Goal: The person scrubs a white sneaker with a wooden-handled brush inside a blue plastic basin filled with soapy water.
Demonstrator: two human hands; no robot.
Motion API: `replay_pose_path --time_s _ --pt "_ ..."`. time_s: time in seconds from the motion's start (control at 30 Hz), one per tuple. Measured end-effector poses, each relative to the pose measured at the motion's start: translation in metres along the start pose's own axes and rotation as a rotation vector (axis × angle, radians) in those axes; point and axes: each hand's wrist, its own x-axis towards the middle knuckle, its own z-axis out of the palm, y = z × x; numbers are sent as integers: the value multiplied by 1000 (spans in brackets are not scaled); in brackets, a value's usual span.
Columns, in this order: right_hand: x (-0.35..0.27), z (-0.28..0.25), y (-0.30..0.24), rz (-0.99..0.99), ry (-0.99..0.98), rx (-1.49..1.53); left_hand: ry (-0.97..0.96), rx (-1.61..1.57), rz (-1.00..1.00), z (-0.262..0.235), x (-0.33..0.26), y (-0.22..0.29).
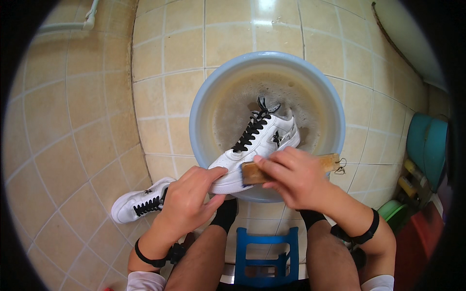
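Note:
A white sneaker (266, 140) with black laces is held tilted over a round blue-grey basin (195, 121) of murky, foamy water. My left hand (188, 196) grips its toe, thumb on top and fingers beneath. In my right hand (296, 174) is a wooden scrubbing brush (252, 173), its bristles against the side of the sole near the toe. A loop of string hangs from the brush's handle end. Most of the bristles are hidden by the wooden block. The second white sneaker (138, 202) lies on the floor left of my left forearm, partly covered by it.
A blue plastic stool (267, 281) stands between my legs. On the right are a teal basin (427, 138), a green basin (392, 213) and a red one (422, 242). A white pipe (73, 25) runs along the tiled wall at the upper left.

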Motion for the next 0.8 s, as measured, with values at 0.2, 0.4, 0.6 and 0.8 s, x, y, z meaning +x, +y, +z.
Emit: replay_pose_path --time_s 0.2,0.4,0.6,0.8 --pt "-4 -8 9 30 7 -64 -10 16 17 1 0 1" --pt "4 -6 -7 -55 -35 -42 6 12 28 4 1 -2" --pt "-14 -13 23 6 -48 -96 38 -22 -31 3 -1 -2" --pt "-7 -5 1 -16 -4 -41 0 -16 -10 6 -1 -1"
